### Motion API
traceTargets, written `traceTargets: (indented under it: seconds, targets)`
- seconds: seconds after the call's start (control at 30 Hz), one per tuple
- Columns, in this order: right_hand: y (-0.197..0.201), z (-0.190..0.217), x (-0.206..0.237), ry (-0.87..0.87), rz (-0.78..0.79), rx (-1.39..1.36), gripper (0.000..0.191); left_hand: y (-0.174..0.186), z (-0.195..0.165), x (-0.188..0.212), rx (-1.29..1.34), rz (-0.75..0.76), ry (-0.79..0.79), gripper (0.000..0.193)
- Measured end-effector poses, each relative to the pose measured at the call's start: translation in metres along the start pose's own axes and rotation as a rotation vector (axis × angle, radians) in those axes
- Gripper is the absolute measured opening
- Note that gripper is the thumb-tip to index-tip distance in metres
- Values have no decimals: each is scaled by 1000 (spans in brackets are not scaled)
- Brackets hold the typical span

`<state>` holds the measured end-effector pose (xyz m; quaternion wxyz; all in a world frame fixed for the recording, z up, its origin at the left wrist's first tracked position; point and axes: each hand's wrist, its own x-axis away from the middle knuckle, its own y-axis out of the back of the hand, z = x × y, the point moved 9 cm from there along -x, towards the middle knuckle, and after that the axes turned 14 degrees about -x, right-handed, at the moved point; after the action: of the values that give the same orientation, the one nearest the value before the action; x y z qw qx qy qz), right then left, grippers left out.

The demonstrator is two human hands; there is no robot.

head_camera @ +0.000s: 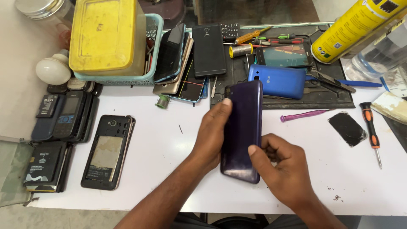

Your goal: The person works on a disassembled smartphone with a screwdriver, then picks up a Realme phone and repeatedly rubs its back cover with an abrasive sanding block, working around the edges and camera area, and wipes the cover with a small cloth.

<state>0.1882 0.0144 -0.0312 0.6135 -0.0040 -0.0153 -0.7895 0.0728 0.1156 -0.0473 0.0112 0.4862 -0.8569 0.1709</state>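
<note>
A dark purple smartphone (242, 127) lies back-up above the white table, held between both hands. My left hand (212, 135) grips its left edge, thumb near the top corner by the camera. My right hand (282, 167) clasps its lower right edge, thumb pressed on the glossy back. A blue phone (277, 80) rests just beyond the purple one on a black work mat (335, 101).
An opened phone without its back cover (107, 151) lies at left, beside old handsets and batteries (63, 116). A basket with a yellow box (106, 36), stacked phones (186, 59), screwdrivers (371, 132), a pink tool (302, 115), a yellow spray can (356, 25) and a black patch (347, 128) surround the hands.
</note>
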Motion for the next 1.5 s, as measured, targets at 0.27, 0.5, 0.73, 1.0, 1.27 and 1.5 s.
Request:
traceTargets:
  seconds: [0.27, 0.5, 0.73, 1.0, 1.27, 1.5]
  targets:
    - [-5, 26, -4, 227, 26, 132, 25, -9, -4, 4, -107, 61, -80, 68]
    - [-12, 31, 2, 369, 115, 123, 31, -10, -3, 6, -28, 98, -77, 63]
    - [-11, 23, 2, 296, 160, 90, 33, -11, 4, 6, 7, 134, -29, 62]
    - [-17, 34, 5, 314, 166, 154, 22, 1, 17, 3, 14, 115, -33, 70]
    - [5, 41, 18, 286, 90, 169, 11, 3, 22, 12, 13, 30, 40, 67]
    - [48, 32, 25, 270, -31, 115, 10, -39, 55, -18, 45, 9, 132, 67]
